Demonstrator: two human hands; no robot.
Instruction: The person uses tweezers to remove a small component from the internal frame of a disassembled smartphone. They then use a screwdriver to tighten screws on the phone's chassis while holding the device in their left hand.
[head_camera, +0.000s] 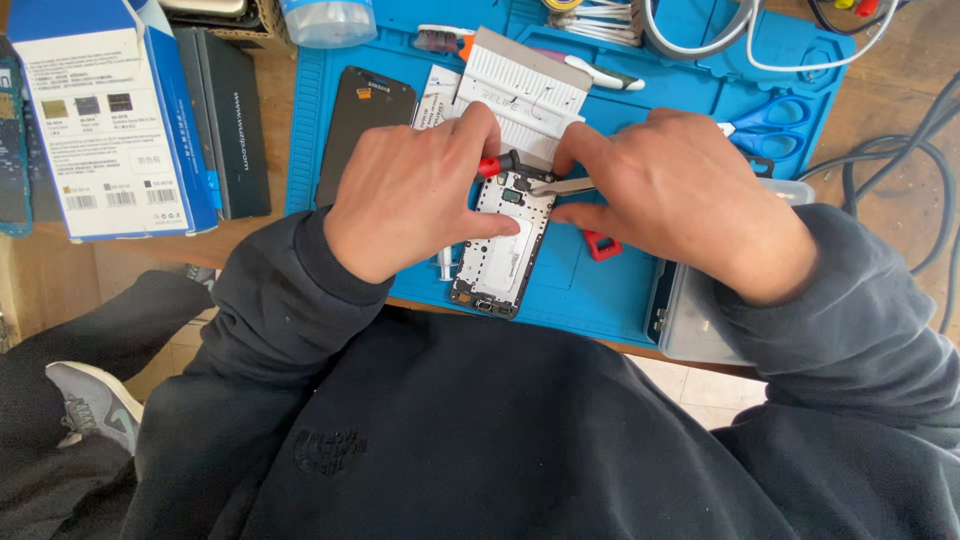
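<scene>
Blue repair mat (690, 95) covers my bench. My left hand (415, 195) grips a red-handled screwdriver (497, 163) over the opened phone (500, 245). My right hand (675, 195) pinches tweezers (565, 186).

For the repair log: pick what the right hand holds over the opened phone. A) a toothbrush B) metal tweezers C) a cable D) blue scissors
B: the right hand pinches metal tweezers whose tips meet the top of the opened phone; the blue scissors lie untouched on the mat.

The one view is from the person's head and looks steeply down, from near, onto the blue work mat (620, 290); the person's dark sleeves fill the picture below the mat.
</scene>
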